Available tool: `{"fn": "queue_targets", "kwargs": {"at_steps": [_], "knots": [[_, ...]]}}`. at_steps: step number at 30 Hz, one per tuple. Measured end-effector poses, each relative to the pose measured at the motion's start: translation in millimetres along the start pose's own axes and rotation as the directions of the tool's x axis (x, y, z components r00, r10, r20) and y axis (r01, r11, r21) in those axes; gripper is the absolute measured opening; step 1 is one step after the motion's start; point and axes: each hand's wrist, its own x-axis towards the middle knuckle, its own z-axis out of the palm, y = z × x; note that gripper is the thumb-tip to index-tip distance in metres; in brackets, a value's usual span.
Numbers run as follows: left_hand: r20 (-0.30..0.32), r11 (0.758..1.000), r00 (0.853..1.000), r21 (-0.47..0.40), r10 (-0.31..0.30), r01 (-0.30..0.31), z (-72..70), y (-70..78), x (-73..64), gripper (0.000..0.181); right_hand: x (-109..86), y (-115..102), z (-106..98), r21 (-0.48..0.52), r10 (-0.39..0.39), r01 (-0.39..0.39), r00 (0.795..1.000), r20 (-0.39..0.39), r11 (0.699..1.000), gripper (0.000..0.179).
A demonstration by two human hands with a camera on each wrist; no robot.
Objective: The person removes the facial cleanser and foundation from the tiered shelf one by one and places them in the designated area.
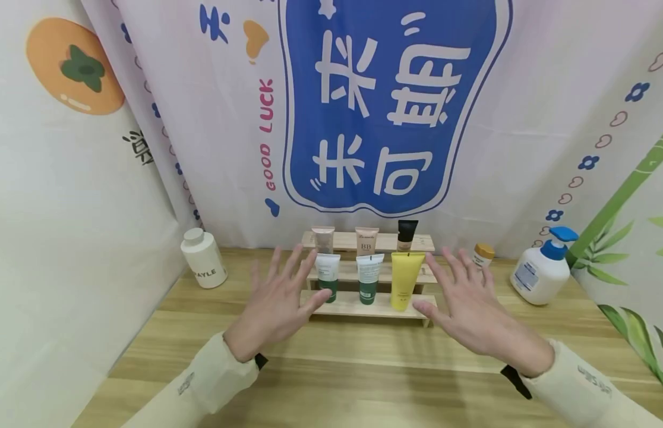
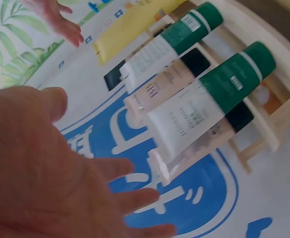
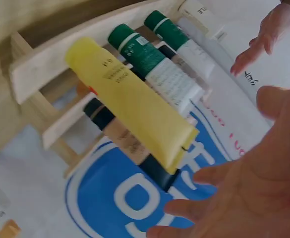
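We see the two hands well apart from each other, each with its fingers spread and nothing held in it. The left hand (image 1: 276,304) is near the left green-and-white tube (image 1: 328,270), and the right hand (image 1: 473,309) is beside the yellow tube (image 1: 405,279).

The tubes are all on the wooden stepped rack (image 1: 344,307). On its front step we count three, upright with the caps down: the left green-and-white tube, the middle green-and-white tube (image 1: 368,273) and the yellow one. Behind them, on a higher step, stand the pale pink tube (image 1: 324,238), the BB cream tube (image 1: 366,239) and the black-ended tube (image 1: 406,233); their feet are partly hidden in the head view.

As for the progress, we judge that both rows are in order: each front tube has one behind it, and none lies fallen. So the handling of the tubes is either complete or not yet begun; from these pictures we cannot tell which. No step looks half done.

Off the rack, on the wooden table (image 1: 363,368), are the white bottle (image 1: 204,261), the small orange-capped bottle (image 1: 482,255) and the blue-topped pump bottle (image 1: 540,278). Whether they have some part in the work, we cannot say.
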Motion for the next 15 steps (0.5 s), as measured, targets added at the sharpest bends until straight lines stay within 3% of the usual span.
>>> {"fn": "queue_targets", "kwargs": {"at_steps": [3, 7, 11, 15], "knots": [[-0.078, 0.999, 0.996, -0.002, 0.043, -0.043, 7.5, -1.4, 7.0, 0.074, 3.1, 10.2, 9.8, 0.036, 0.007, -0.006, 0.999, -0.052, 0.999, 0.077], [-0.184, 0.994, 0.978, -0.026, 0.103, -0.109, 21.3, -4.1, 18.2, 0.067, 10.1, 27.1, 29.3, 0.089, 0.022, -0.012, 0.994, -0.104, 0.996, 0.052], [-0.270, 0.986, 0.956, -0.082, 0.118, -0.145, 33.5, -7.3, 27.1, 0.060, 19.5, 41.8, 51.9, 0.158, 0.056, -0.043, 0.995, -0.080, 0.987, 0.032], [-0.353, 0.975, 0.927, -0.129, 0.128, -0.183, 41.5, -11.4, 33.6, 0.049, 28.0, 54.1, 74.1, 0.193, 0.104, -0.091, 0.993, -0.057, 0.977, 0.027]]}}
